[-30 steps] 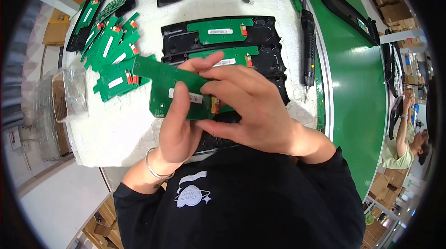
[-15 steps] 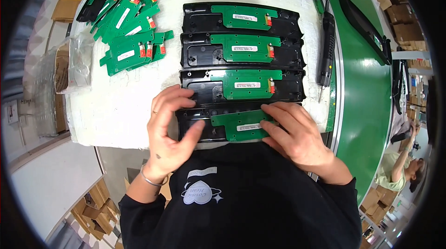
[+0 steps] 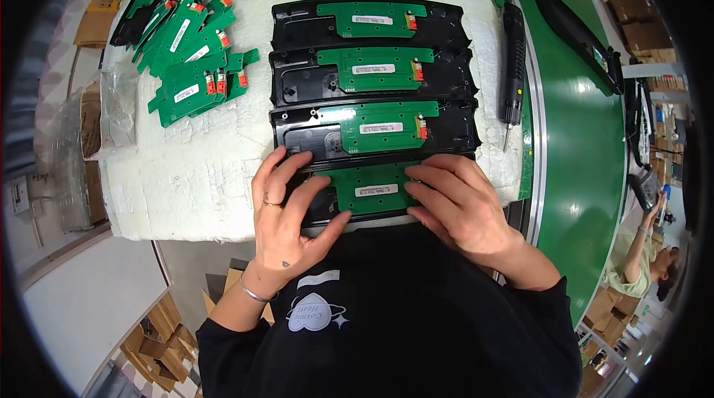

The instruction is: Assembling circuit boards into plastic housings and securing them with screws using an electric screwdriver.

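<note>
**Both hands pressing green board into nearest black housing**

L hand (image 3: 286, 208) lay flat, fingers spread, on the left part of the nearest black housing (image 3: 316, 208) at the front edge of the bench (image 3: 201, 175). Grip was released, not clenched: palm down, fingertips on the housing, thumb angled in under the green circuit board (image 3: 372, 188). A ring showed on one finger, a bracelet on the wrist.

R hand (image 3: 457, 205) rested on the right end of the same board and housing, fingers stretched leftwards and touching the board's right edge. Also an unclenched grip, pressing rather than grasping; nothing was lifted.

The board sat inside the housing, between the two hands, white label in its middle visible. Its right end was hidden under the R hand's fingers.

Behind it, 3 more black housings lay in a row going away from the person, each touching the next, each w/ a green board fitted: third housing (image 3: 372, 129) just beyond the hands, second housing (image 3: 372, 71) after it, far housing (image 3: 368, 23) last. Each board carried a white label and a small red-orange part at its right end.

To the left, well apart from the row, a loose pile of green boards (image 3: 195, 56) lay fanned out on the white foam-like bench top. To the right of the row an electric screwdriver (image 3: 512, 71) lay on the bench, tip toward the person, just beside the green conveyor belt (image 3: 587, 153). Far right, another person (image 3: 643, 264) in a light green top was at the edge of view.
</note>
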The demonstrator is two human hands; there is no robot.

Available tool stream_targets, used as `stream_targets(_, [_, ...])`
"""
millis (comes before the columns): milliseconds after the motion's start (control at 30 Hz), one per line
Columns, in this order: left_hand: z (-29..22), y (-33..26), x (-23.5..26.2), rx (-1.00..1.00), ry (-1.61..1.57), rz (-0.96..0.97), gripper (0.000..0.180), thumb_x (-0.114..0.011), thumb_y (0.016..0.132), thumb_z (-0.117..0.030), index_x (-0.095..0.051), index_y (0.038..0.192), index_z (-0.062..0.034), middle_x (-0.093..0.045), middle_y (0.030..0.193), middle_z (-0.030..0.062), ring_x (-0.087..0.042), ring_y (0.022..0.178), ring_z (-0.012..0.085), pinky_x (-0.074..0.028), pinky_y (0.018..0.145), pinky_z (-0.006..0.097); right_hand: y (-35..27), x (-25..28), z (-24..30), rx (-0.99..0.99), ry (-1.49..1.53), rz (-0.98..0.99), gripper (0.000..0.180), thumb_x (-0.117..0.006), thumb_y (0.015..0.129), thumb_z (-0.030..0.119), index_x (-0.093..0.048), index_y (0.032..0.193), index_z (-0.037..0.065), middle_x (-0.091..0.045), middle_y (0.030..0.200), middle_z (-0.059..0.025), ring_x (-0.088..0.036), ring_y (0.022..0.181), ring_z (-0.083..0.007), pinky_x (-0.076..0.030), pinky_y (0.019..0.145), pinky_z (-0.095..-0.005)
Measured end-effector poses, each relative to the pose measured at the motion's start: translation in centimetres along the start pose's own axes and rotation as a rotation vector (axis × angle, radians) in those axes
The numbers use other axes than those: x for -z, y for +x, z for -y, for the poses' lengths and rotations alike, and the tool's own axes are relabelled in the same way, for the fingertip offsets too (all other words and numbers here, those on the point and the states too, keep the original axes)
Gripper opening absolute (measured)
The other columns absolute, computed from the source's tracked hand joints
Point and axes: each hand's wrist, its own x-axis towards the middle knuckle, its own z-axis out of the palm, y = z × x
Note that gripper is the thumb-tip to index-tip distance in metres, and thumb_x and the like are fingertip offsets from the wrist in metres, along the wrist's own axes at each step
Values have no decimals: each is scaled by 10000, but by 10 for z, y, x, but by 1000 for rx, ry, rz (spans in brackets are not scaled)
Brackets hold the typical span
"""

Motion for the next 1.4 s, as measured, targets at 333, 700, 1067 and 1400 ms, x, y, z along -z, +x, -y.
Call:
stream_targets(333, [-4,-3,-2,-35,102,72,382,-771,545,-130,-614,886,-58,-508,1112,133,-381,1156,388,-335,936,454,-11,-11,-10,57,-17,-31,279,-682,634,13,-597,899,-8,-594,944,-105,-574,827,-247,-462,838,-396])
stream_targets(700, [2,7,-1,-46,154,127,336,-768,591,-168,-633,882,-71,-475,1096,129,-368,1146,384,-360,919,444,-2,-12,-20,70,14,4,281,-675,634,15,-585,899,-6,-578,947,-91,-560,846,-246,-449,862,-406])
stream_targets(1067, [27,35,87,-93,328,-250,278,-704,690,-166,-595,906,-30,-562,1005,158,-558,902,326,-470,746,365,11,43,-21,94,45,-189,287,-707,661,112,-605,903,-5,-574,966,-112,-544,861,-278,-460,757,-360])
stream_targets(1400, [214,87,227,424,562,-162,183,-577,771,-130,-639,906,-23,-611,886,218,-607,815,333,-475,727,364,2,58,-37,10,-121,-382,255,-712,641,73,-616,865,-1,-598,926,-98,-564,802,-253,-462,713,-330])
